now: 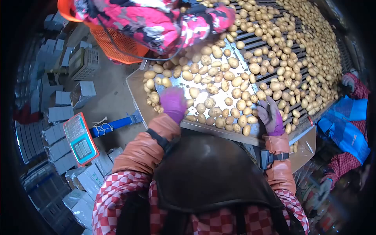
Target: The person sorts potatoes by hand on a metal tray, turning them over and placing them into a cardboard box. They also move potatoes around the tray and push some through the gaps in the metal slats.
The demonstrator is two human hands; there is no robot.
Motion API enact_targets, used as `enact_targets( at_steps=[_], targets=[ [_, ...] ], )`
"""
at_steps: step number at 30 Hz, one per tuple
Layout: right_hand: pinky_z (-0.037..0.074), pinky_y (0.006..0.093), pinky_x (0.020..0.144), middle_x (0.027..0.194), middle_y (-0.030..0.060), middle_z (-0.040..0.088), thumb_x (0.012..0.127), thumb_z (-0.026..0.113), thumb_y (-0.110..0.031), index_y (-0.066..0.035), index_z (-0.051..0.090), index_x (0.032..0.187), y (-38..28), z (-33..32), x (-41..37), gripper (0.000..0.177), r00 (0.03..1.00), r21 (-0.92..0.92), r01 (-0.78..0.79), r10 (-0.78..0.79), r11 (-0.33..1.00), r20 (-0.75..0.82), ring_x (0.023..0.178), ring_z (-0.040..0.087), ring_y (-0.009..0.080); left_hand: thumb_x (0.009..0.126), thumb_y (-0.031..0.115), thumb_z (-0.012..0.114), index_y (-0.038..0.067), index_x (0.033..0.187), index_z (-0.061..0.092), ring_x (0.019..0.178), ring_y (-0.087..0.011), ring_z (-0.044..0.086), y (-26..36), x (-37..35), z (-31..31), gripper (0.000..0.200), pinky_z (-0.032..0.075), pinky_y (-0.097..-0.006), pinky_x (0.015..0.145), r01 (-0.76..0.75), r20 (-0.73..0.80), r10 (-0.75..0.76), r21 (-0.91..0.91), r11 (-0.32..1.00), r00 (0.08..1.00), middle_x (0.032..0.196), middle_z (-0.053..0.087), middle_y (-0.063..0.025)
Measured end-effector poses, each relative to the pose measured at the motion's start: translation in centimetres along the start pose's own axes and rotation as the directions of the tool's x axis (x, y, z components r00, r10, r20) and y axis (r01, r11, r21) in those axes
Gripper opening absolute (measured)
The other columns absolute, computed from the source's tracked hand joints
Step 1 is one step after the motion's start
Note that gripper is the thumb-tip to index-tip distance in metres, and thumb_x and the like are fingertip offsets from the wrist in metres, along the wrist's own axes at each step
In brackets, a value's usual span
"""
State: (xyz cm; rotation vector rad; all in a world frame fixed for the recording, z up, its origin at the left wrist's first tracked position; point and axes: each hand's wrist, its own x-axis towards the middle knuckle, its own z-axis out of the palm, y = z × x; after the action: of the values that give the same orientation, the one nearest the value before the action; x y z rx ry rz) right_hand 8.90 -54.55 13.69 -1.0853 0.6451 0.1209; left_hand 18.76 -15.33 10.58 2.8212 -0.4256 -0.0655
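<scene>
My left hand (173, 102), in a purple glove, is smeared by motion at the left side of the metal tray (220, 96), beside several loose potatoes (209, 102). Whether its fingers hold anything cannot be made out. On the tray's right side, my right hand (270, 116) wears a grey and purple glove. Its fingers are stretched out and apart, close to a potato (261, 95), with none visibly gripped. Potatoes also lie in a cardboard box (137, 92) at the tray's left end, partly behind my left hand.
Dark bars (250, 42) beyond the tray carry many potatoes. A co-worker's pink patterned sleeve (203, 24) reaches over the far side, near an orange basket (117, 44). A scale display (81, 139) on a blue pole stands left. Another person in a blue apron (344, 121) is at right.
</scene>
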Motion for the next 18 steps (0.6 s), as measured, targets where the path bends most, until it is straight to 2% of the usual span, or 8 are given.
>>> enact_targets(
  at_steps=[3, 5, 8, 9, 11, 13, 16, 18],
  targets=[
    [0.049, 0.0329, 0.095, 0.128, 0.0145, 0.056, 0.097, 0.056, -0.025, -0.003, 0.039, 0.143, -0.2, 4.9, 2.8, 0.054, 0.992, -0.210, 0.031, -0.005, 0.977, 0.122, 0.110, 0.059, 0.0215, 0.074, 0.033, 0.068, 0.011, 0.113, 0.061, 0.113, -0.0360, 0.050, 3.2, 0.5, 1.8, 0.045, 0.037, -0.0514, 0.097, -0.569, -0.125, 0.555, -0.184, 0.802, 0.823, 0.118, 0.058, -0.0146],
    [0.046, 0.0325, 0.098, 0.126, 0.0127, 0.056, 0.096, 0.057, -0.019, -0.002, 0.047, 0.138, 0.1, 5.9, 4.7, 0.047, 0.938, -0.386, 0.295, -0.186, 0.874, 0.293, 0.114, 0.056, 0.0215, 0.074, 0.038, 0.071, 0.013, 0.114, 0.062, 0.121, -0.0352, 0.046, 1.7, 1.1, 3.1, 0.048, 0.033, -0.0537, 0.102, -0.586, -0.012, 0.591, -0.149, 0.797, 0.807, 0.126, 0.055, -0.0134],
    [0.041, 0.0391, 0.103, 0.127, 0.0182, 0.057, 0.087, 0.065, -0.021, -0.003, 0.057, 0.128, -0.4, 3.4, 6.4, 0.046, 0.842, -0.821, 0.453, -0.469, 0.347, 0.266, 0.121, 0.053, 0.0312, 0.076, 0.037, 0.072, 0.010, 0.109, 0.064, 0.106, -0.0344, 0.055, -1.6, 1.7, -1.0, 0.044, 0.042, -0.0468, 0.091, -0.116, 0.148, 0.145, -0.187, 0.976, 0.978, 0.115, 0.059, -0.0143],
    [0.040, 0.0411, 0.104, 0.127, 0.0196, 0.057, 0.085, 0.067, -0.022, -0.004, 0.058, 0.127, -0.7, 1.7, 6.8, 0.048, 0.776, -0.896, 0.427, -0.556, 0.119, 0.296, 0.122, 0.052, 0.0334, 0.077, 0.037, 0.069, 0.011, 0.104, 0.067, 0.087, -0.0312, 0.059, -3.2, 1.1, -0.6, 0.038, 0.045, -0.0436, 0.077, -0.130, -0.224, 0.073, -0.252, 0.959, 0.972, 0.093, 0.061, -0.0110],
    [0.039, 0.0479, 0.104, 0.136, 0.0271, 0.046, 0.074, 0.074, -0.034, -0.006, 0.057, 0.128, 1.5, -1.6, 7.5, 0.063, 0.785, -0.923, 0.233, -0.501, -0.307, 0.365, 0.124, 0.048, 0.0410, 0.081, 0.029, 0.068, 0.006, 0.105, 0.064, 0.086, -0.0347, 0.060, -5.5, 1.2, -1.5, 0.034, 0.047, -0.0444, 0.077, -0.019, -0.162, -0.021, -0.239, 0.971, 0.987, 0.094, 0.063, -0.0151],
    [0.040, 0.0499, 0.103, 0.141, 0.0291, 0.040, 0.071, 0.075, -0.039, -0.006, 0.056, 0.129, 2.4, 3.6, 3.5, 0.069, 0.918, -0.976, 0.090, -0.363, -0.197, 0.158, 0.125, 0.047, 0.0425, 0.086, 0.026, 0.063, 0.004, 0.104, 0.065, 0.085, -0.0354, 0.059, -5.8, 4.2, -2.6, 0.028, 0.047, -0.0446, 0.078, -0.160, -0.324, 0.118, -0.107, 0.981, 0.939, 0.093, 0.062, -0.0159],
    [0.046, 0.0434, 0.098, 0.130, 0.0237, 0.052, 0.068, 0.078, -0.030, -0.004, 0.047, 0.136, 5.0, 7.1, 3.3, 0.079, 0.951, -0.869, 0.302, -0.195, 0.392, 0.242, 0.119, 0.053, 0.0380, 0.091, 0.027, 0.058, 0.003, 0.107, 0.062, 0.082, -0.0335, 0.064, -4.0, 10.7, -2.2, 0.029, 0.051, -0.0445, 0.076, 0.258, -0.106, -0.286, -0.218, 0.941, 0.952, 0.096, 0.066, -0.0181],
    [0.051, 0.0387, 0.087, 0.114, 0.0186, 0.063, 0.074, 0.076, -0.033, -0.006, 0.047, 0.136, 3.9, 10.2, 1.9, 0.074, 0.967, -0.865, 0.243, -0.043, 0.440, 0.249, 0.103, 0.063, 0.0322, 0.089, 0.029, 0.061, 0.002, 0.108, 0.061, 0.081, -0.0328, 0.065, -6.5, 15.0, 0.8, 0.033, 0.051, -0.0426, 0.072, 0.351, 0.021, -0.350, -0.096, 0.932, 0.936, 0.095, 0.066, -0.0183]
  ],
)
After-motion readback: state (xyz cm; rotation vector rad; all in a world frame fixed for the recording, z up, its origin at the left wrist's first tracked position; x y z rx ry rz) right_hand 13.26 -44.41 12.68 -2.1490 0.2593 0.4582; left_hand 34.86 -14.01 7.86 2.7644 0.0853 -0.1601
